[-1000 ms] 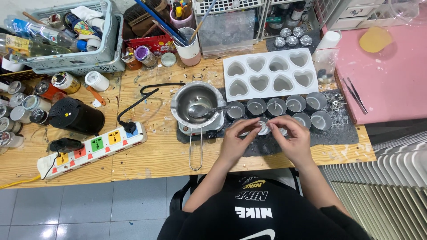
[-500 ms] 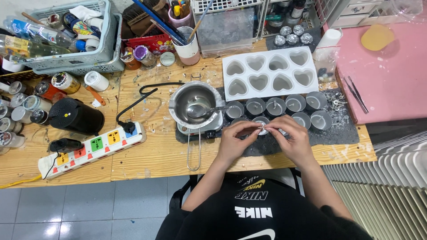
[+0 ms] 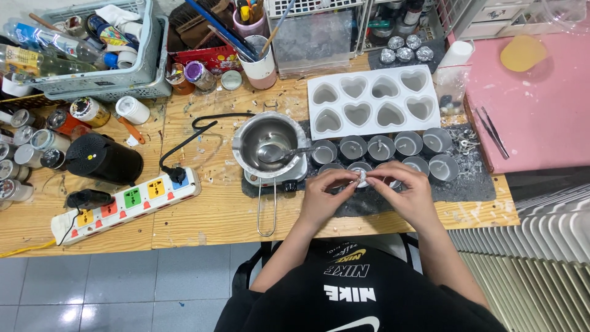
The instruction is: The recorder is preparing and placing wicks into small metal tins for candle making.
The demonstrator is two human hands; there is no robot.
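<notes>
My left hand [image 3: 324,195] and my right hand [image 3: 404,192] meet over the dark mat [image 3: 473,178], fingertips pinched together on a small silvery metal piece [image 3: 362,178]. Just beyond them stand two rows of small round metal cups [image 3: 407,142], some with pale wax and a wick. A white heart-shaped mould tray [image 3: 372,102] lies behind the cups. Left of my left hand a steel melting pot [image 3: 268,139] with a spoon [image 3: 284,152] in it sits on a small burner; its wire handle [image 3: 266,209] points toward me.
A power strip [image 3: 123,203] with a black plug and cable lies at the left beside a black cylinder [image 3: 104,160]. Jars, a grey basket [image 3: 104,77] of bottles and brush cups crowd the back. A pink surface [image 3: 534,104] with tweezers lies at the right.
Both hands stay pinched together on the small metal piece, with only slight finger shifts. The view has drifted a little.
</notes>
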